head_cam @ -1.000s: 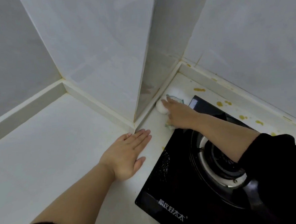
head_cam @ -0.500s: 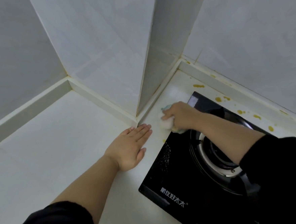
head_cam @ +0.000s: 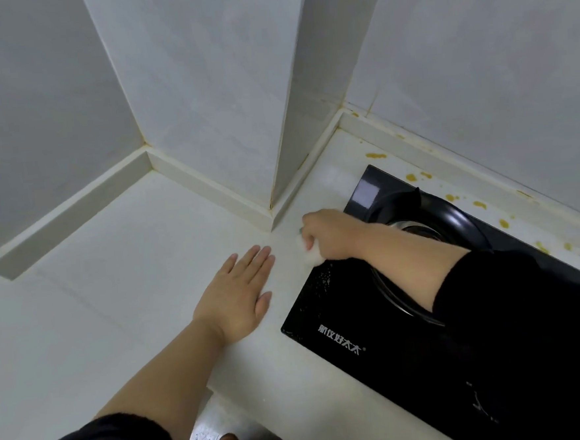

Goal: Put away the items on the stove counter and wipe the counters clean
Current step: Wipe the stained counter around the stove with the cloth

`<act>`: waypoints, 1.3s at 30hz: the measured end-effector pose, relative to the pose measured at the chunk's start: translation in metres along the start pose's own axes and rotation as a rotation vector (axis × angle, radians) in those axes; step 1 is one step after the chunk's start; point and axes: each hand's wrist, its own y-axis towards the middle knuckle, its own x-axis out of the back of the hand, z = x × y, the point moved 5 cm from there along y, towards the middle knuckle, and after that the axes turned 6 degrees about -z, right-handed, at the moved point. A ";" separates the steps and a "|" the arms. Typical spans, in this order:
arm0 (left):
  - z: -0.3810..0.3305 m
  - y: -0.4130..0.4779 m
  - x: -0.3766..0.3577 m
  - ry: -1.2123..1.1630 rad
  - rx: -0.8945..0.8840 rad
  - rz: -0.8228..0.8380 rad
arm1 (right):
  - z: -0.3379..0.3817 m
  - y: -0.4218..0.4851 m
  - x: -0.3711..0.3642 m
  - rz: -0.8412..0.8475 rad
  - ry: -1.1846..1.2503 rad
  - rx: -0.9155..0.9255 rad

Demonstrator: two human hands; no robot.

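- Counter (head_cam: 143, 298): a pale, smooth, matte slab that bends round a tiled wall corner (head_cam: 271, 173). It runs from the left under both hands to a narrow strip behind the stove (head_cam: 357, 318).
- Step in hand: this looks like the wiping, worked along the stove's left edge.
- Right hand (head_cam: 330, 234): fingers curled round a white wad (head_cam: 312, 257) and pressing it on the counter, just beside the wall corner and touching the stove's edge. Whether the wad is cloth or sponge I cannot tell; a teal fringe shows at its top.
- Left hand (head_cam: 235, 292): flat, palm down on the counter, fingers straight and close together, holding nothing. It lies near the wad but apart from it.
- Stove: a flat, glossy black glass plate with square corners and a round burner ring (head_cam: 416, 226) with a metal inner rim. Fine white specks dot the glass by the wad.
- Stains (head_cam: 375, 155): yellow-brown blots, irregular and dried-looking, scattered along the back strip and its low upstand, well apart from the wad.
- Next move, as I judge it: carry the wad round the stove's rear corner into that strip. This calls for firm pressure and a narrow fold to reach between glass and upstand.
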 end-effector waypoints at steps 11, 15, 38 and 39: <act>0.003 -0.019 0.000 -0.090 0.111 -0.032 | -0.011 0.015 0.040 0.057 -0.101 -0.179; 0.003 -0.020 0.000 -0.115 0.125 -0.029 | -0.010 0.015 0.026 0.097 -0.352 -0.170; 0.014 -0.060 0.014 -0.265 0.189 -0.076 | 0.040 -0.021 0.019 -0.038 0.046 -0.333; 0.013 -0.061 0.015 -0.249 0.183 -0.076 | 0.041 -0.021 0.010 -0.025 0.021 -0.346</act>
